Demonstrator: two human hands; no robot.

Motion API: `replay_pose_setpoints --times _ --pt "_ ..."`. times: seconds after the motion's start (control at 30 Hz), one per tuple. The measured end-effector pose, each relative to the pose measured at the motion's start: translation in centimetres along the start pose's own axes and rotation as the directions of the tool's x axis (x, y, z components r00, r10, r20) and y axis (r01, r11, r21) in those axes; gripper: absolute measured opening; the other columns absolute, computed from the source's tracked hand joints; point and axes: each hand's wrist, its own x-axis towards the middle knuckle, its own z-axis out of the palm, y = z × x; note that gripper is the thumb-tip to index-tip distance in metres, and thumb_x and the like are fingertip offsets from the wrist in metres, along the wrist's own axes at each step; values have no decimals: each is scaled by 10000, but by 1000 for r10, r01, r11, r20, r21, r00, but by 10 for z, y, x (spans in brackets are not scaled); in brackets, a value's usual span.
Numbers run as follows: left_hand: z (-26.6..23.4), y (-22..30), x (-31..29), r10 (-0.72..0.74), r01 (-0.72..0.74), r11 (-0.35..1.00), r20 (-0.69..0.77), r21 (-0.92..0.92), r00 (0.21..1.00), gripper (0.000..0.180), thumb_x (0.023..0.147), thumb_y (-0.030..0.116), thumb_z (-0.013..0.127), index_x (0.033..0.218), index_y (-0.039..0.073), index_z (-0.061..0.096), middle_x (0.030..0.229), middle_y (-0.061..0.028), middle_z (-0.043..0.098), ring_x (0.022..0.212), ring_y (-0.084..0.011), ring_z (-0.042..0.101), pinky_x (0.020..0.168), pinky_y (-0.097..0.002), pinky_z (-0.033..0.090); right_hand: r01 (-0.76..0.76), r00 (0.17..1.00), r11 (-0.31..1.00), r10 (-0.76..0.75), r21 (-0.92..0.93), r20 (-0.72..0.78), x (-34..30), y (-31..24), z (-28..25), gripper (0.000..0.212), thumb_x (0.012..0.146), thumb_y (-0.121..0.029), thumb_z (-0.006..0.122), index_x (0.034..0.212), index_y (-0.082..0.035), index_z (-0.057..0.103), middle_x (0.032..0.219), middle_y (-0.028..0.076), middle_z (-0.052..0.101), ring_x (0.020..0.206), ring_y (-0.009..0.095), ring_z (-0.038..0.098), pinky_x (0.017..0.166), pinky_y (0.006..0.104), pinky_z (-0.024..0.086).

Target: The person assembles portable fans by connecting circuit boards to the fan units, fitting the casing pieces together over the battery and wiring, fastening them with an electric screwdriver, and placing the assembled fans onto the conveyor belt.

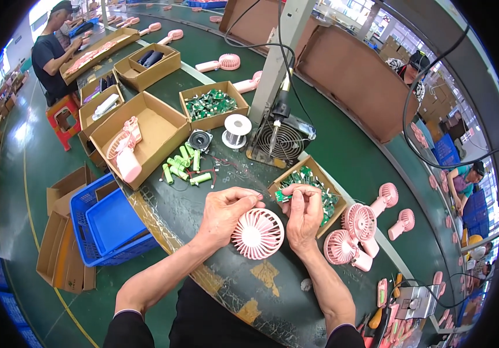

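Between thumb and fingers of my right hand (304, 220) is a small green circuit board (282, 197), held above the bench. My left hand (225, 213) is closed in a pinch close by; what its fingertips hold, if anything, is too small to make out. Just below both hands lies a pink round fan head (258, 234) with curved slats, its base hidden or out of sight. A cardboard box of green circuit boards (304, 177) stands right behind my right hand. Several light green battery cells (185, 164) with thin wires are scattered beyond my left hand.
A solder spool (237, 131), a soldering iron (275, 129) and a black round fan (284, 141) stand ahead by a metal post (278, 58). Pink handheld fans (342, 246) lie at right. Cardboard boxes (162, 116) line the left; blue crates (110, 220) sit below the edge. Co-workers sit farther off.
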Motion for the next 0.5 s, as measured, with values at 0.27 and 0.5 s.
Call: replay_pose_setpoints --times 0.27,0.5 --pt "0 7 24 -62 61 996 -15 -60 998 108 894 15 632 941 -76 666 908 -141 698 809 -176 695 724 -300 596 260 965 955 -260 -145 15 28 16 9 93 992 -68 501 1018 21 488 984 154 649 653 114 572 587 244 501" --pt "3 17 38 -77 76 995 -8 -60 997 102 895 12 628 938 -73 664 902 -136 696 810 -173 696 720 -298 595 436 894 871 -447 -224 2 39 17 11 119 914 50 565 1022 30 520 971 164 660 649 185 648 567 284 532"
